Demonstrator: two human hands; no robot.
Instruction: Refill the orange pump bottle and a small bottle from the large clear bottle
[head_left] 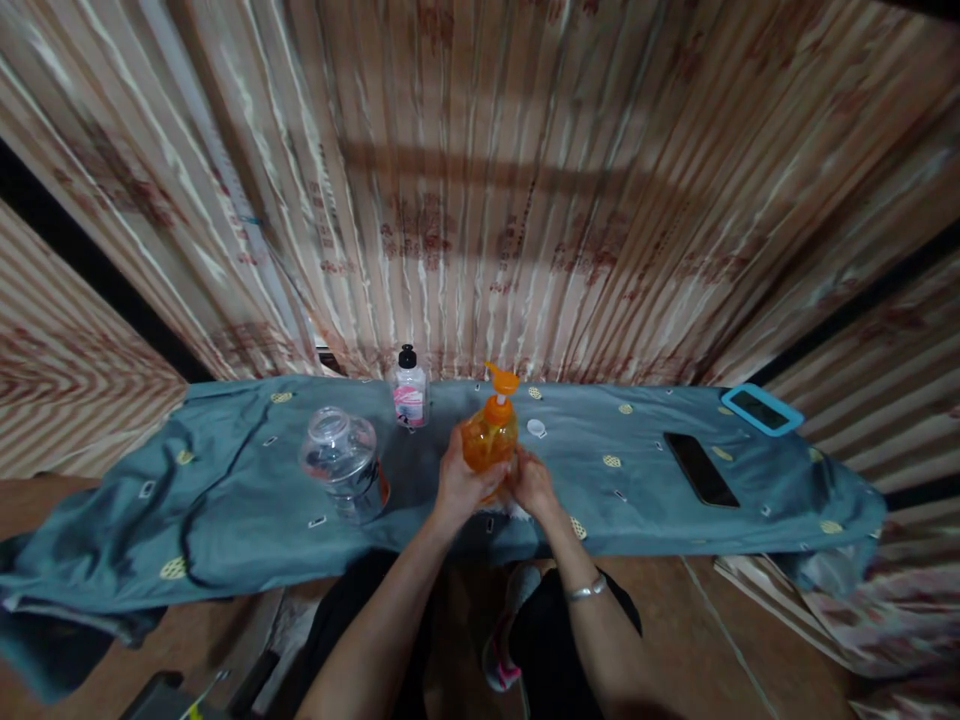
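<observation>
My left hand (459, 482) wraps around the left side of an orange pump bottle (490, 432) with an orange dispenser head, held upright over the blue-grey cloth (225, 490). My right hand (531, 482) grips the bottle's lower right side; a silver bangle sits on that wrist. A small white cap (536, 428) lies on the cloth just right of the bottle.
A clear plastic jar (343, 462) stands to the left. A small clear bottle with a black cap and pink label (409, 390) stands behind. A black phone (701, 468) and a blue-framed device (761, 409) lie at right. Striped curtains hang behind.
</observation>
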